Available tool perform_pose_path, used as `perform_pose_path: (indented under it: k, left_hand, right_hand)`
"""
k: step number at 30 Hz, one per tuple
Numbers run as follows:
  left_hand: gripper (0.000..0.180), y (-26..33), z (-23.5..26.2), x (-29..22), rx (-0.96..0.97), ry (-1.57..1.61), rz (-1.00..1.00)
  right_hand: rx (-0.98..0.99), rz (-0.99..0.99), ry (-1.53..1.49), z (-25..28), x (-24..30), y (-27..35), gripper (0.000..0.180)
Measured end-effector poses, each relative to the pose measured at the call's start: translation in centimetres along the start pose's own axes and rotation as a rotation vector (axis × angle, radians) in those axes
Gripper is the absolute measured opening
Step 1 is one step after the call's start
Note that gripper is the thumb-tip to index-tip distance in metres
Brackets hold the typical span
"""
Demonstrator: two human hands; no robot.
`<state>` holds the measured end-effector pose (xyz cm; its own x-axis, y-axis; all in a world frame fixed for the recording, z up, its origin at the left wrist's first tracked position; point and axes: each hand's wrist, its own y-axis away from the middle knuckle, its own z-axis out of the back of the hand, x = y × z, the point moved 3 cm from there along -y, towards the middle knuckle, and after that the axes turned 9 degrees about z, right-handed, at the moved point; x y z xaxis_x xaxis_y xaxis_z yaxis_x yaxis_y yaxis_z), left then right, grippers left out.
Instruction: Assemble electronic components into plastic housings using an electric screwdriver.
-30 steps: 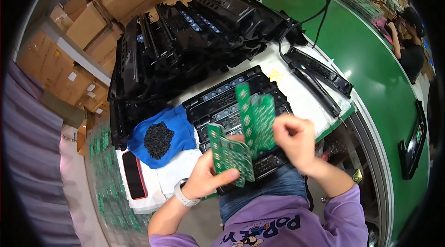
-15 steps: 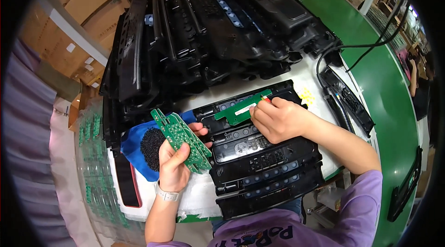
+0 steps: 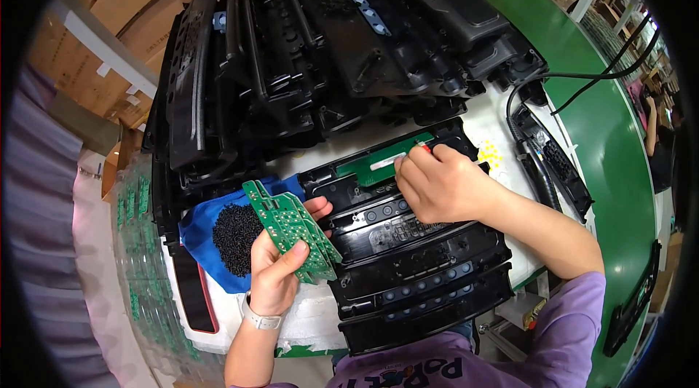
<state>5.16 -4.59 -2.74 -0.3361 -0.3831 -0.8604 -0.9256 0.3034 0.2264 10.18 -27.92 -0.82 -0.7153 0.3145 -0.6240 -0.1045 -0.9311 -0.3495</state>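
Note:
My left hand (image 3: 280, 260) is closed round several green circuit boards (image 3: 291, 228), held in an overlapping stack with the thumb across the front. My right hand (image 3: 444, 180) has its fingers bent and closed at the right part of another green circuit board (image 3: 371, 175). That board carries a white strip and lies in the recess of the farthest black plastic panel (image 3: 455, 133). A small red piece (image 3: 425, 147) shows beside the index finger; its kind is unclear. Nearer me, several similar black panels (image 3: 422, 262) lie in a row, some with dark round buttons.
A blue cloth (image 3: 200, 231) with a heap of small black screws (image 3: 237, 239) lies left, near a red-edged phone (image 3: 196, 293). Black housings (image 3: 328, 38) pile up behind. Yellow bits (image 3: 492, 156), a black cable (image 3: 535, 162) and a green table (image 3: 582, 162) are right.
The board at my right hand has moved from tilted above the far panel down into its recess. My left hand still holds its stack; the view has shifted slightly.

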Motion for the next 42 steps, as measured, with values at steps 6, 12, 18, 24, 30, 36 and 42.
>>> perform_pose_path:
  k: [6, 12, 18, 24, 30, 36, 42]
  left_hand:
    - [0.045, 0.0, 0.2, 0.1, -0.010, -0.034, 0.015]
    - [0.050, 0.0, 0.1, 0.2, -0.046, -0.087, 0.021]
    - [0.048, 0.0, 0.2, 0.1, -0.039, -0.034, 0.041]
    - [0.046, -0.1, 0.4, 0.2, -0.036, -0.023, 0.041]
    - [0.052, -0.2, 0.4, 0.5, -0.081, -0.074, 0.034]
    - [0.047, -0.2, 0.4, 0.5, -0.063, -0.026, 0.052]
    - [0.048, -0.3, 0.5, 0.3, -0.068, -0.022, 0.072]
  right_hand:
    - [0.147, -0.038, -0.098, 0.5, 0.0, 0.1, 0.023]
    - [0.281, -0.204, -0.428, -0.5, -1.0, 0.2, 0.012]
    - [0.204, -0.412, -0.523, -0.4, -1.6, 0.2, 0.025]
    - [0.132, -0.531, -0.776, 0.1, -1.3, 0.8, 0.031]
    - [0.166, -0.528, -0.744, 0.1, -0.9, 0.5, 0.030]
    - [0.151, -0.461, -0.540, 0.3, -0.5, 0.1, 0.020]
    - [0.135, -0.467, -0.696, -0.1, -0.6, 0.5, 0.023]
